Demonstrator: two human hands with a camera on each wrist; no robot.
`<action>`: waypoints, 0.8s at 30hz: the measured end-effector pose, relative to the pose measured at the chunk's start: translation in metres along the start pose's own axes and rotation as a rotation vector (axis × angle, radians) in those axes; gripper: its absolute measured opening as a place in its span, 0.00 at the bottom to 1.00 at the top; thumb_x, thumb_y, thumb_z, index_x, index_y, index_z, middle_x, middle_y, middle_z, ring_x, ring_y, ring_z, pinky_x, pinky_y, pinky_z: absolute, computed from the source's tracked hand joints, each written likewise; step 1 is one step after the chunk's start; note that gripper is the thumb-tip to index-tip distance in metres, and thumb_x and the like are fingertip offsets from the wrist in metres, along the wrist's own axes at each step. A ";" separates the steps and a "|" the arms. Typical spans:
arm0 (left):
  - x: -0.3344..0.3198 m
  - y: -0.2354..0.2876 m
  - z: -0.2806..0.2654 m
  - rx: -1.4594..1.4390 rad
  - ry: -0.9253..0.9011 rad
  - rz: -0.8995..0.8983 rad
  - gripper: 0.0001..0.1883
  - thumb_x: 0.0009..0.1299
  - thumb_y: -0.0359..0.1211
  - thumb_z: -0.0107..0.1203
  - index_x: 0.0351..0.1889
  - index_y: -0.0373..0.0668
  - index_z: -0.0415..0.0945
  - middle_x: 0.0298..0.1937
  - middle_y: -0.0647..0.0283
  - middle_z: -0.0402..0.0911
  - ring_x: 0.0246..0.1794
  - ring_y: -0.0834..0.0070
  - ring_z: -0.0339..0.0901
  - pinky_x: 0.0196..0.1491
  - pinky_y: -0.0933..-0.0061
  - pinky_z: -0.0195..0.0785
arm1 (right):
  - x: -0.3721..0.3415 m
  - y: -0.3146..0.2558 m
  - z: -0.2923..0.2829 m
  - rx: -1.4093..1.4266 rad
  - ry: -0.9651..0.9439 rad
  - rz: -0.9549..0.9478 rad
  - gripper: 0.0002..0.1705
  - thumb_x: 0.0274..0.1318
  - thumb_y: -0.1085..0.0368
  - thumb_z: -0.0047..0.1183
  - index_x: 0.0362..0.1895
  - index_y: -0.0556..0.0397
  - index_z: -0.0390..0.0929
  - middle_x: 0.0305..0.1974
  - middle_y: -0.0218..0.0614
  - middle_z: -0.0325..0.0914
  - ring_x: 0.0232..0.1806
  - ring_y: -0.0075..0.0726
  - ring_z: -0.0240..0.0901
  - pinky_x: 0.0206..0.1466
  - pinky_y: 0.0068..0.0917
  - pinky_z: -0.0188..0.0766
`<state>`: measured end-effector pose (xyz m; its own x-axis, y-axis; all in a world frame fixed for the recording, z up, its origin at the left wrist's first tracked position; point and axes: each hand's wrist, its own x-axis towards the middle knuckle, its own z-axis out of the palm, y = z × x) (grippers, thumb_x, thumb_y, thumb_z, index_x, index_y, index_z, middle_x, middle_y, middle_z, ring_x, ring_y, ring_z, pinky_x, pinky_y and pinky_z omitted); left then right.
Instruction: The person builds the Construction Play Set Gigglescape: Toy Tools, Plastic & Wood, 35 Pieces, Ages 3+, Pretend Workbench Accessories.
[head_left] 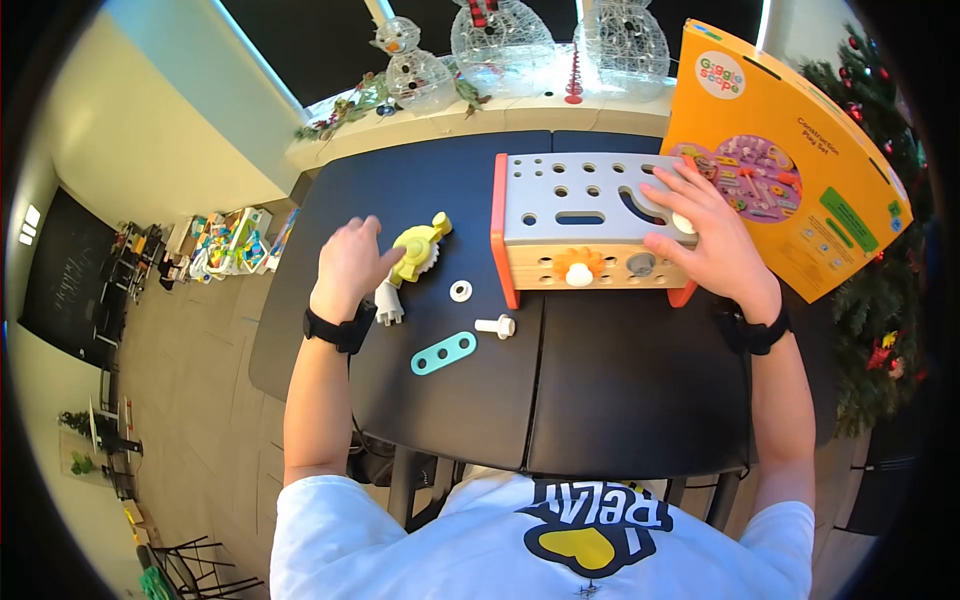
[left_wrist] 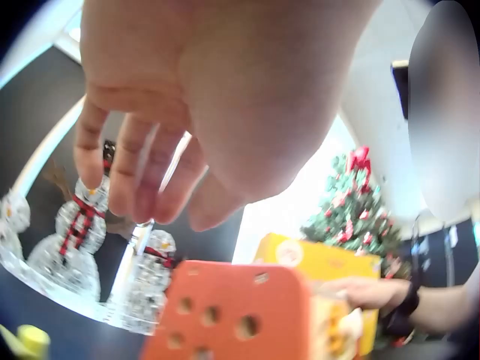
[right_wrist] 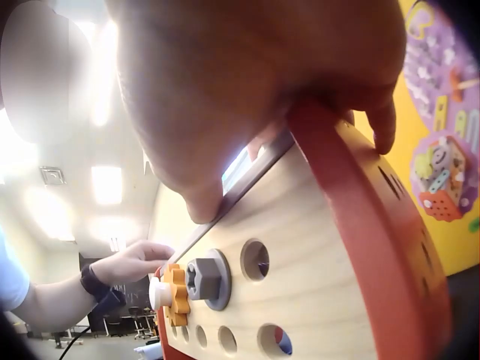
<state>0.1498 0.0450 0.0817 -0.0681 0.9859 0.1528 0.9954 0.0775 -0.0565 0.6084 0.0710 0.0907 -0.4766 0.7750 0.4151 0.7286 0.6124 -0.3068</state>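
A toy workbench (head_left: 545,230) with a grey holed top, red ends and a wooden front stands on the black table. My right hand (head_left: 715,225) rests over its right end, fingers spread on the top and thumb at the front edge. An orange gear (head_left: 592,261) with a white bolt head and a grey hex bolt (right_wrist: 201,279) sit on the front panel. My left hand (head_left: 350,262), its fingers loosely bent and holding nothing, hovers beside several yellow toy parts (head_left: 415,252) and a whitish piece (head_left: 388,303).
A white ring (head_left: 460,291), a white bolt (head_left: 495,326) and a teal three-holed strip (head_left: 443,353) lie before the workbench's left side. An orange play-set box (head_left: 800,150) stands at the right, near a decorated tree (head_left: 870,330). Snowman figures (head_left: 415,75) line the ledge behind.
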 end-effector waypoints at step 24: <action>0.046 0.037 -0.031 -0.900 0.453 0.162 0.25 0.65 0.30 0.69 0.59 0.40 0.73 0.45 0.51 0.89 0.45 0.59 0.90 0.47 0.65 0.81 | -0.005 -0.012 0.002 0.024 0.027 -0.075 0.33 0.58 0.45 0.70 0.63 0.47 0.83 0.72 0.45 0.74 0.79 0.57 0.60 0.78 0.47 0.63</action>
<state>0.1857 0.0885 0.1171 -0.0818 0.8116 0.5785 0.6843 -0.3763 0.6246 0.6010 0.0599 0.0909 -0.5159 0.7225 0.4603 0.6792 0.6724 -0.2942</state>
